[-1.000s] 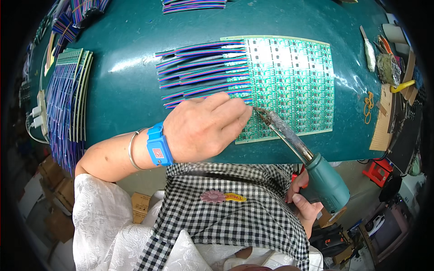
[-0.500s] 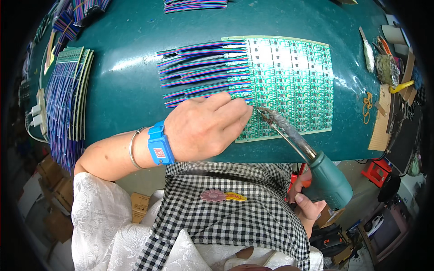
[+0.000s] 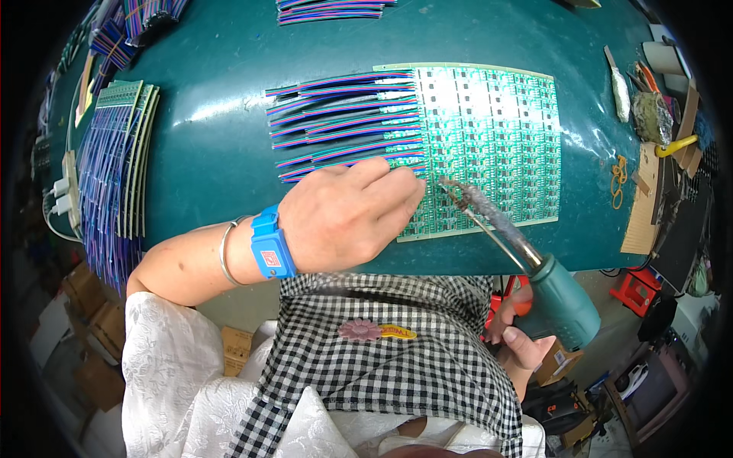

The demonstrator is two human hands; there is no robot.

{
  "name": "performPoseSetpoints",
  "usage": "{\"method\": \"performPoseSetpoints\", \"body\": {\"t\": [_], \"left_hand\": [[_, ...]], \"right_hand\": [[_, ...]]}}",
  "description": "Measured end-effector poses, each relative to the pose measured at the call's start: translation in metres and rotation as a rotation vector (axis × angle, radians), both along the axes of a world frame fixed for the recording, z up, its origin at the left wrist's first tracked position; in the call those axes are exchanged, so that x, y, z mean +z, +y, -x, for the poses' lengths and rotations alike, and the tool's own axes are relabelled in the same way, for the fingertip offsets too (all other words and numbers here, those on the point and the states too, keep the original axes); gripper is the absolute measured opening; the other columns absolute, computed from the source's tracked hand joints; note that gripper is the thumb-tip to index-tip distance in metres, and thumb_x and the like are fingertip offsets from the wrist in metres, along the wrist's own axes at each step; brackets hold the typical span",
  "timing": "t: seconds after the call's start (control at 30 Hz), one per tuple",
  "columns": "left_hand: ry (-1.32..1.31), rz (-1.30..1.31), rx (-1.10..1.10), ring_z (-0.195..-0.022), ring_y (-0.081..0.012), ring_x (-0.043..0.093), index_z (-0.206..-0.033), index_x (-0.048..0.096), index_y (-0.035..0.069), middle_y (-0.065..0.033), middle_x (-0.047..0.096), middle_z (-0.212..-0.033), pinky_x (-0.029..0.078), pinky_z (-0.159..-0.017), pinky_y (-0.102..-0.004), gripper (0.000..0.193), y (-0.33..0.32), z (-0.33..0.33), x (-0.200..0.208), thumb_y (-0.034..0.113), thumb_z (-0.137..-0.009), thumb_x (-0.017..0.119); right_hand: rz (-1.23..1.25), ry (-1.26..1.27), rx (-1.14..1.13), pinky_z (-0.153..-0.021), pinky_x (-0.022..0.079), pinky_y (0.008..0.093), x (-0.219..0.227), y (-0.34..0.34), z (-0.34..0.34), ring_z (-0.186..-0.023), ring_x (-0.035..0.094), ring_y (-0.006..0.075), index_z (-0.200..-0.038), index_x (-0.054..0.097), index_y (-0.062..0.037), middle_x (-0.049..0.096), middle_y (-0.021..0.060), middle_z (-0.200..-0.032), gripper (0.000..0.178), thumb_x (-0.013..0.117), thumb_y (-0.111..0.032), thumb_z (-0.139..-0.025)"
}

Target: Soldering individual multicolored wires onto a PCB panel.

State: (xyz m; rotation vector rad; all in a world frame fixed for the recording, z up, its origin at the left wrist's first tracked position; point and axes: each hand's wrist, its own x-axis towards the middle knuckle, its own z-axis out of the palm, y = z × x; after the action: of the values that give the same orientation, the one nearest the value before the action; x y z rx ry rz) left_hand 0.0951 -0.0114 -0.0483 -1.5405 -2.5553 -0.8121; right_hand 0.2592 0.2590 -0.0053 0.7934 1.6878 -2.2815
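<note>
Nearest me, at the lower right of the frame, I see my right hand (image 3: 521, 342) wrapped in a closed grip around the teal handle of the soldering iron (image 3: 527, 263). The iron's long axis runs on a diagonal from that handle up and to the left, and its dark, crusted tip points toward the lower left part of the green circuit board panel (image 3: 496, 137), ending just beside my left fingertips.

Further up, at the centre of the frame, my left hand (image 3: 347, 217) lies palm down, its fingers (image 3: 397, 195) held together and lightly curled, pressing on the panel's lower left edge where the lowest ribbon cables (image 3: 343, 122) meet it. A blue wrist strap (image 3: 267, 246) and a thin bangle (image 3: 224, 252) sit on that wrist.

The panel lies flat on the teal table (image 3: 206, 153), upper centre right, its cables fanning out to the left. At the far left edge, a stack of wired boards (image 3: 114, 168) rests.
</note>
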Motion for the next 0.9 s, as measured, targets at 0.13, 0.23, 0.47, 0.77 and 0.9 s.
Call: {"method": "performPoseSetpoints", "body": {"t": [0.13,0.23,0.47,0.77,0.9], "left_hand": [[0.009,-0.015,0.003,-0.066,-0.0202,0.054,-0.108,0.064,-0.008,-0.0110,0.055,-0.090,0.046,-0.050,-0.0312,0.044,0.001,-0.001,-0.002,0.003,-0.065,0.065],[0.014,-0.017,0.004,-0.067,-0.0201,0.054,-0.108,0.064,-0.008,-0.0110,0.055,-0.091,0.046,-0.050,-0.0311,0.044,0.001,-0.001,-0.002,0.003,-0.065,0.065],[0.017,-0.007,0.009,-0.067,-0.0196,0.054,-0.108,0.064,-0.008,-0.0109,0.055,-0.092,0.046,-0.050,-0.0307,0.045,0.001,-0.002,-0.001,0.003,-0.065,0.066],[0.036,-0.046,0.025,-0.066,-0.0193,0.052,-0.108,0.065,-0.008,-0.0107,0.056,-0.092,0.045,-0.049,-0.0306,0.043,0.004,-0.001,-0.001,0.004,-0.066,0.065],[0.016,0.052,0.071,-0.068,-0.0194,0.055,-0.104,0.067,-0.005,-0.0092,0.059,-0.093,0.047,-0.052,-0.0312,0.039,0.003,-0.004,0.014,0.005,-0.066,0.066]], "right_hand": [[-0.090,-0.005,0.065,-0.056,0.047,0.0301,-0.010,0.002,-0.010,-0.060,0.055,0.0182,-0.119,0.053,0.0049,0.054,0.0082,-0.072,0.055,0.077,-0.008,-0.072],[-0.079,-0.005,0.065,-0.056,0.046,0.0296,-0.010,0.001,-0.009,-0.059,0.054,0.0181,-0.119,0.053,0.0049,0.054,0.0081,-0.072,0.054,0.076,-0.008,-0.071],[-0.009,0.016,-0.051,-0.052,0.046,0.0301,0.002,-0.002,0.002,-0.055,0.053,0.0186,-0.119,0.052,0.0070,0.054,0.0090,-0.071,0.057,0.075,-0.008,-0.068],[0.157,0.401,-0.035,-0.043,0.050,0.0336,-0.021,0.027,0.006,-0.049,0.053,0.0187,-0.127,0.041,0.0072,0.051,0.0101,-0.070,0.059,0.067,-0.005,-0.076],[0.192,0.622,-0.092,-0.041,0.051,0.0316,-0.020,0.046,0.025,-0.048,0.051,0.0169,-0.131,0.036,0.0056,0.050,0.0091,-0.072,0.057,0.061,-0.003,-0.080]]}}
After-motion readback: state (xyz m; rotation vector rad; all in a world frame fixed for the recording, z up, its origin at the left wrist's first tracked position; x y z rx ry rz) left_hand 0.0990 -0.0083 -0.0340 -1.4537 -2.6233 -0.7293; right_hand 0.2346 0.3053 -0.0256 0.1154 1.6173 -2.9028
